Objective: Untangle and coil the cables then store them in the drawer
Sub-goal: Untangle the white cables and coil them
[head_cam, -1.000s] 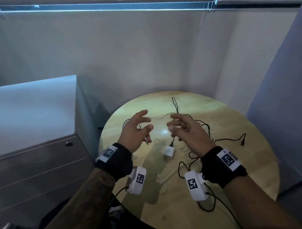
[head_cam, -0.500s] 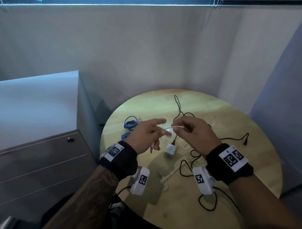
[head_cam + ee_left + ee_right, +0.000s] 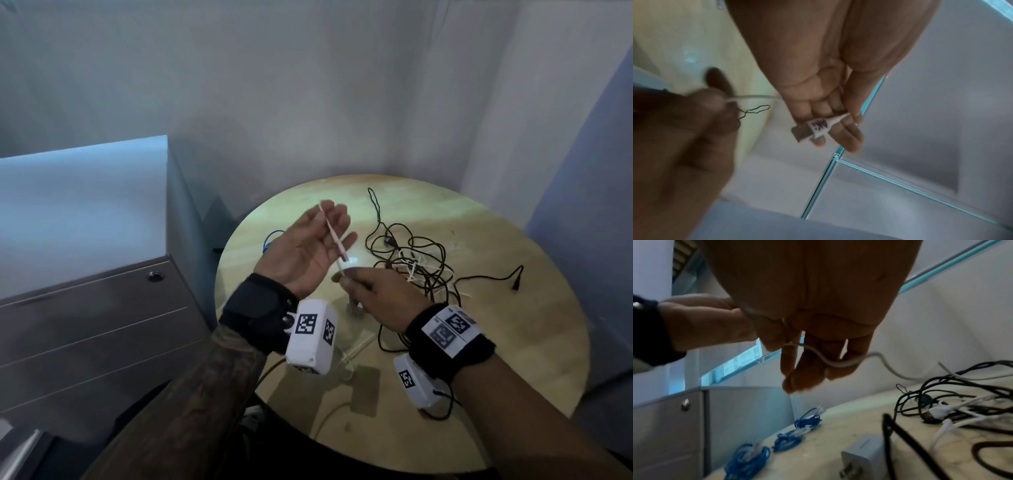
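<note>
Half a second on, your left hand [image 3: 310,253] has opened flat under the white cable [image 3: 334,236] (plug end on its fingers) while your right hand [image 3: 373,294] pinches it, so coiling can start

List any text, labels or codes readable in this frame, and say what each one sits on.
"AK" or similar, handwritten in black on the white USB plug lying across the left hand fingers; blurred, so the reading is uncertain.
Square black-and-white marker codes, no letters, on the left wrist camera, the right wrist camera and the right wristband label.
White charger: no print visible.
Nothing else carries text.
</note>
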A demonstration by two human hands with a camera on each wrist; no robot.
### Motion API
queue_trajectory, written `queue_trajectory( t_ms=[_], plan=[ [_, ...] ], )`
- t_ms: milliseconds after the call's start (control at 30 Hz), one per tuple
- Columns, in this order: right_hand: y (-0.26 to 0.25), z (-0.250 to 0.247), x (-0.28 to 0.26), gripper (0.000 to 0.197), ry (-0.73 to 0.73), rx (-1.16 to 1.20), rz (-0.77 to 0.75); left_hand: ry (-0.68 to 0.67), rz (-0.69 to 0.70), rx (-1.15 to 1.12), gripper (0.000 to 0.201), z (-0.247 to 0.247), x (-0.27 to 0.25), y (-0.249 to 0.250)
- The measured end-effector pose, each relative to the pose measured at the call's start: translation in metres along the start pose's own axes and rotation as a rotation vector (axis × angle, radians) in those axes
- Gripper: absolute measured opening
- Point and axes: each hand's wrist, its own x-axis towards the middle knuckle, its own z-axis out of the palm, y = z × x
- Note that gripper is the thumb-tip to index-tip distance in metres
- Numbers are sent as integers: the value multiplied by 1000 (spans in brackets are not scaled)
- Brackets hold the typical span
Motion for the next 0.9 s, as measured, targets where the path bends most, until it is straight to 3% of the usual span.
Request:
queue_trajectory(
  t_ms=[133, 200, 267, 367, 467, 633, 700, 833, 900],
  plan=[
    [-5, 1, -6, 21, -85, -160, -3, 201, 186, 35, 16, -14, 11, 2],
    [-12, -7, -9, 23, -40, -229, -45, 278, 249, 83, 15, -20, 15, -3],
    [-21, -19, -14, 25, 59, -251, -115, 317, 326, 283, 14, -24, 18, -11],
    [-33, -37, -19, 30, 246, -36, -177, 267, 389, 803, 19, -25, 20, -26],
    [-32, -50, -14, 24, 455, 98, -225, 111, 270, 1064, 21, -12, 15, -36],
    [-15, -56, -2, 13, 658, 69, -178, 2, -27, 905, 32, 10, 8, -34],
    [-7, -51, 3, 8, 652, 113, -131, -33, -104, 682, 30, 10, 6, -30],
    [6, -29, 6, 19, 332, 206, -21, -52, -72, 186, 26, 7, 8, -17],
    [15, -15, 5, 9, 155, 127, 57, 64, 17, 31, 20, 2, 14, -13]
  ],
)
